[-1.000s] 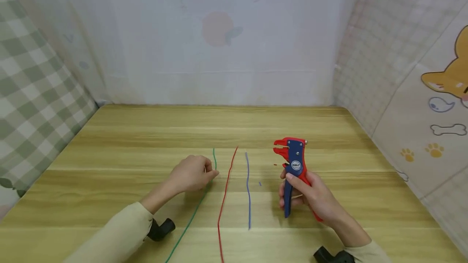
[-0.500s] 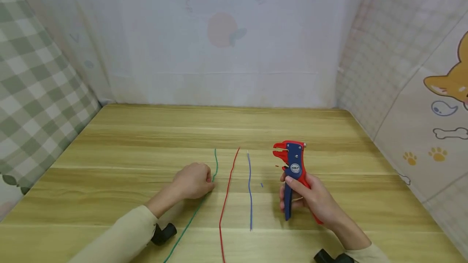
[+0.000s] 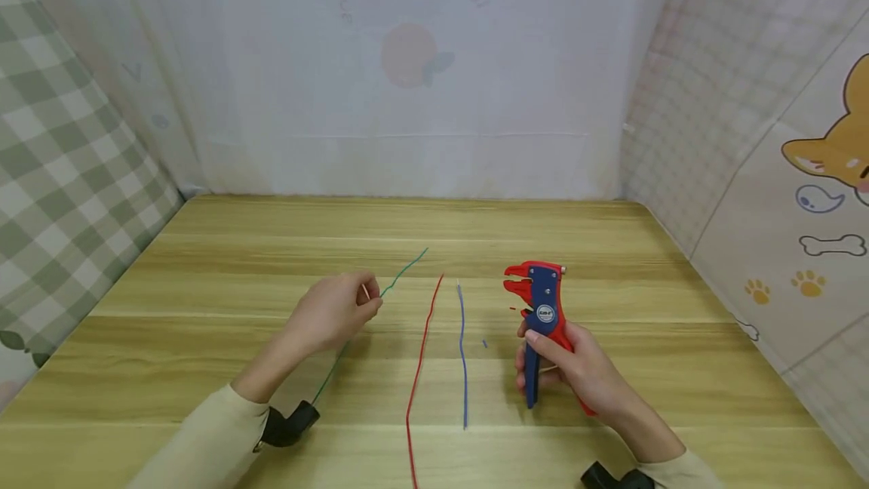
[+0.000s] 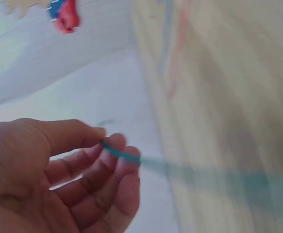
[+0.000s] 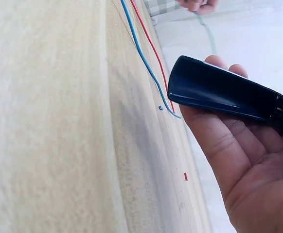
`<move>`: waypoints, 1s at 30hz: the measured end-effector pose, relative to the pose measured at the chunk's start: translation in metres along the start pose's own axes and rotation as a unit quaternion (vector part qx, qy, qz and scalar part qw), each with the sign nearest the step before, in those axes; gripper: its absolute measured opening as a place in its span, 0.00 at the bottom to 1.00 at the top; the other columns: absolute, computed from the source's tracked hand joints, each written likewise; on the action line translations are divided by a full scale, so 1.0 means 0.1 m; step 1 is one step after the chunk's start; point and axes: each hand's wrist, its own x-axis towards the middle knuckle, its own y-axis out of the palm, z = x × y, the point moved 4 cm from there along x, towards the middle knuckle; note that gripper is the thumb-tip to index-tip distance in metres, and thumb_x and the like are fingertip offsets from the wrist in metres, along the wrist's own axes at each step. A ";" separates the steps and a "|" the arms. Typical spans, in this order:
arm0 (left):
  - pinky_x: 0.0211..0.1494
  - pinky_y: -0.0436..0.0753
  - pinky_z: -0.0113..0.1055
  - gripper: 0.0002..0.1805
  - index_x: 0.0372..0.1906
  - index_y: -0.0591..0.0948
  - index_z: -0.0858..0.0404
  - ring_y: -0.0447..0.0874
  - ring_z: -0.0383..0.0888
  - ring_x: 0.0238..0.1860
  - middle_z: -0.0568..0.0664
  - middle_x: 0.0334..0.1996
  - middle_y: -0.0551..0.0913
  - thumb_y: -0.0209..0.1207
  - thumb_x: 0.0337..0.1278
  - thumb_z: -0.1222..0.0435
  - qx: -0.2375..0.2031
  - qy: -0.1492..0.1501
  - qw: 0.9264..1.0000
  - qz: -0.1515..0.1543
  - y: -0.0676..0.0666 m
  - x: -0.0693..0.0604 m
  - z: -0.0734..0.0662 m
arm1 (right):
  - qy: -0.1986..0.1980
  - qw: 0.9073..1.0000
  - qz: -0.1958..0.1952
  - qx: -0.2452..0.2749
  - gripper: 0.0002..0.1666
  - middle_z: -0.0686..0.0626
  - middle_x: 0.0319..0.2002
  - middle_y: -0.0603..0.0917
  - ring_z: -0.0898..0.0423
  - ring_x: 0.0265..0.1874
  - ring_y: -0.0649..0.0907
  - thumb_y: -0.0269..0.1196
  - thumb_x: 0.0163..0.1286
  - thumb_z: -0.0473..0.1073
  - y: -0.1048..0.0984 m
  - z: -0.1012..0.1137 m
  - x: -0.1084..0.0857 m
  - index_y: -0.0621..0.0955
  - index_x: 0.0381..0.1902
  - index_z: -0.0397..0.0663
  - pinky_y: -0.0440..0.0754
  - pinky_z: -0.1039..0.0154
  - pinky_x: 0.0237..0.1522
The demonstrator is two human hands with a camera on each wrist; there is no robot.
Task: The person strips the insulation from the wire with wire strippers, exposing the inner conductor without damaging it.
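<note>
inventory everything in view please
table: 1, tan, centre
green wire: 1, green, centre left
red wire: 1, red, table centre
blue wire: 1, blue, right of red wire
wire stripper: 1, red and blue, right
blue scrap: 1, blue, right of blue wire
red scrap: 1, red, left of wire stripper
checked cloth: 1, green and white, left
printed cloth: count unclear, pale, back and right
sleeves: 2, beige, forearms
wrist cameras: 2, black, wrists
left hand: 1, bare, pinching green wire
right hand: 1, bare, holding wire stripper

Head view looks down; close wrist views share green wire [image 4: 127, 157]
</note>
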 end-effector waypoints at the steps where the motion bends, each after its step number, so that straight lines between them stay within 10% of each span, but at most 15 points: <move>1: 0.32 0.76 0.37 0.04 0.37 0.82 0.58 0.77 0.39 0.25 0.45 0.26 0.84 0.62 0.71 0.66 -0.013 0.011 1.000 -0.013 -0.02 -0.01 -0.02 | -0.002 1.000 -0.001 0.000 0.22 0.44 0.40 0.86 0.48 0.36 0.91 0.52 0.87 0.45 0.00 0.00 0.00 0.68 0.61 0.28 0.92 0.52 0.43; 10: 0.30 0.75 0.32 0.03 0.42 0.84 0.58 0.75 0.40 0.25 0.48 0.29 0.82 0.61 0.74 0.68 -0.171 0.077 0.981 -0.057 0.04 -0.04 -0.09 | -0.032 0.999 0.002 0.003 0.21 0.48 0.38 0.87 0.49 0.36 0.91 0.52 0.86 0.42 0.06 0.00 -0.01 0.67 0.59 0.26 0.92 0.51 0.44; 30: 0.40 0.76 0.33 0.04 0.45 0.85 0.58 0.78 0.49 0.36 0.48 0.38 0.81 0.60 0.77 0.64 -0.298 0.076 0.951 0.033 0.06 -0.03 -0.04 | -0.078 0.993 0.088 0.019 0.15 0.46 0.38 0.87 0.48 0.34 0.91 0.49 0.85 0.35 0.14 0.04 -0.03 0.67 0.56 0.23 0.91 0.49 0.45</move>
